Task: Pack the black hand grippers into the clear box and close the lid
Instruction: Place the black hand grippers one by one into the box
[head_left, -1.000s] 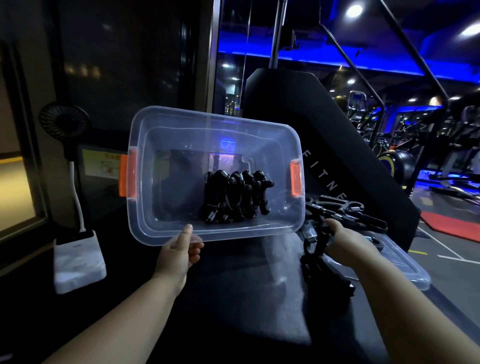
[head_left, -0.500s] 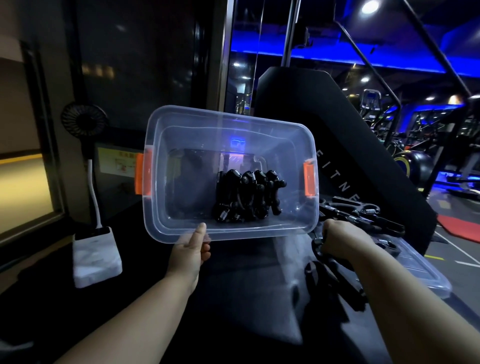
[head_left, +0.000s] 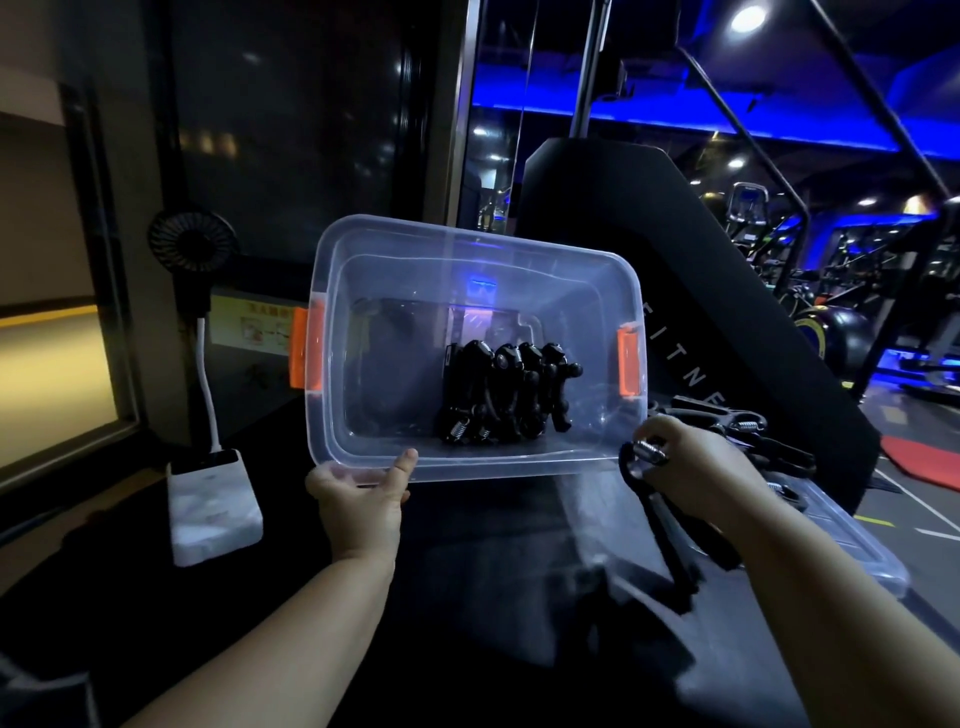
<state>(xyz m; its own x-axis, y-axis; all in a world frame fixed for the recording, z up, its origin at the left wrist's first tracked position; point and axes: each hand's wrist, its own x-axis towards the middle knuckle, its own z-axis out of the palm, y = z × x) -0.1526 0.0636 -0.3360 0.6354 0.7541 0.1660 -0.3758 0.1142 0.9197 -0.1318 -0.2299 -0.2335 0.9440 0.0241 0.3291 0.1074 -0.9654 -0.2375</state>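
Dark tabletop (head_left: 467, 597) in a blue-lit gym; the black panel (head_left: 623, 218) behind reads "ITNE". Left hand (head_left: 363, 499) pinches the tilted clear box (head_left: 395, 332) by its near rim; right hand (head_left: 696, 467) grips a hand gripper (head_left: 667, 545).

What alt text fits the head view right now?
A person's left hand holds a clear box with orange latches tilted toward the camera, a row of black hand grippers standing inside. The right hand grips another gripper beside the box; more loose grippers lie by the clear lid in a dim gym.
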